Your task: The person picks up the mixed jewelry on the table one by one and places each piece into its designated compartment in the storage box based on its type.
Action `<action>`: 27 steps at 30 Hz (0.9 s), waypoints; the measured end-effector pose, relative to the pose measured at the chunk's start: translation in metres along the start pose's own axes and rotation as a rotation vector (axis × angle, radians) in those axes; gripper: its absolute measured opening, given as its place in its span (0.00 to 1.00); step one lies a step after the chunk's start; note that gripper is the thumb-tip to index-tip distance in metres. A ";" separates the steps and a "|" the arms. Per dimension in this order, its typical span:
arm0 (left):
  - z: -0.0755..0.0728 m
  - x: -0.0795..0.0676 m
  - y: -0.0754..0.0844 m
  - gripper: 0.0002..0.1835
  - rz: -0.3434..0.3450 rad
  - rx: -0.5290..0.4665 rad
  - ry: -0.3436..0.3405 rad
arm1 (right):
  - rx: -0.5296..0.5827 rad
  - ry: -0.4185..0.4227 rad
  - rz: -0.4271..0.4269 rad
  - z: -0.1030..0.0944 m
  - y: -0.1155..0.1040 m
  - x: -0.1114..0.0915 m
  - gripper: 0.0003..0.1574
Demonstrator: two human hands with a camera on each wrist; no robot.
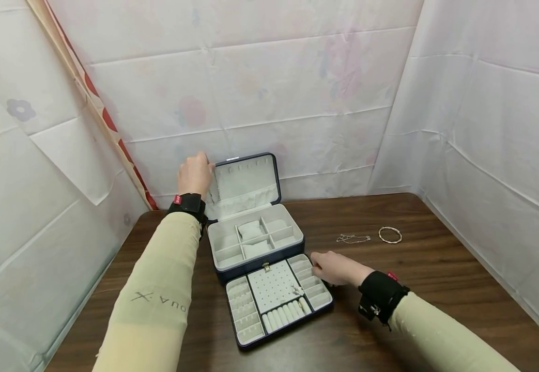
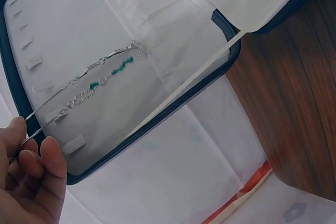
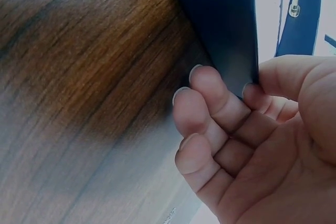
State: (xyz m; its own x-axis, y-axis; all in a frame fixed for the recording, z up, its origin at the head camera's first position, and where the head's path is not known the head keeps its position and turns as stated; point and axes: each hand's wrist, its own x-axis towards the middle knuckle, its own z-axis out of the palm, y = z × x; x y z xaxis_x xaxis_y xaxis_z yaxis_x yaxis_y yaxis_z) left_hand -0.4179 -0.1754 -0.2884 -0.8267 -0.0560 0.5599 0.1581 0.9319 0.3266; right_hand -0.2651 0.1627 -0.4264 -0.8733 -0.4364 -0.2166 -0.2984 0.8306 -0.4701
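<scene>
My left hand (image 1: 196, 175) is at the upper left of the raised lid (image 1: 246, 181) of a navy jewelry box (image 1: 255, 266). Its thumb and fingers pinch a silver chain (image 2: 124, 65) with green beads, which hangs in a loop in front of the lid's pale lining in the left wrist view. My right hand (image 1: 339, 267) is at the right edge of a navy-rimmed jewelry tray (image 1: 274, 289) in front of the box. In the right wrist view, its thumb and index finger pinch the dark blue edge (image 3: 226, 30), the other fingers curled below.
A thin silver chain (image 1: 353, 238) and a round bangle (image 1: 390, 235) lie on the wooden table (image 1: 325, 336), right of the box. Small cushions (image 1: 250, 230) sit in the box's compartments. Small earrings (image 1: 297, 290) are on the tray's perforated panel. Pale cloth walls (image 1: 269, 77) surround the table.
</scene>
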 end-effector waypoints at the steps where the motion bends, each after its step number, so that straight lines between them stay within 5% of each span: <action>1: 0.000 0.000 0.001 0.10 0.000 0.003 -0.006 | -0.001 0.001 -0.001 0.000 0.000 0.000 0.09; 27: 0.010 0.001 0.010 0.13 0.078 0.035 0.048 | 0.015 0.011 -0.013 -0.002 0.006 -0.002 0.09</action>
State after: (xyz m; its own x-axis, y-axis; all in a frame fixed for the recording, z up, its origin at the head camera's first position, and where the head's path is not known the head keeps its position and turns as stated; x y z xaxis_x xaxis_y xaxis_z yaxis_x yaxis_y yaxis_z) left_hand -0.4220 -0.1628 -0.2922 -0.7855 0.0010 0.6189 0.2013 0.9461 0.2539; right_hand -0.2655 0.1697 -0.4273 -0.8739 -0.4428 -0.2007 -0.3036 0.8195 -0.4860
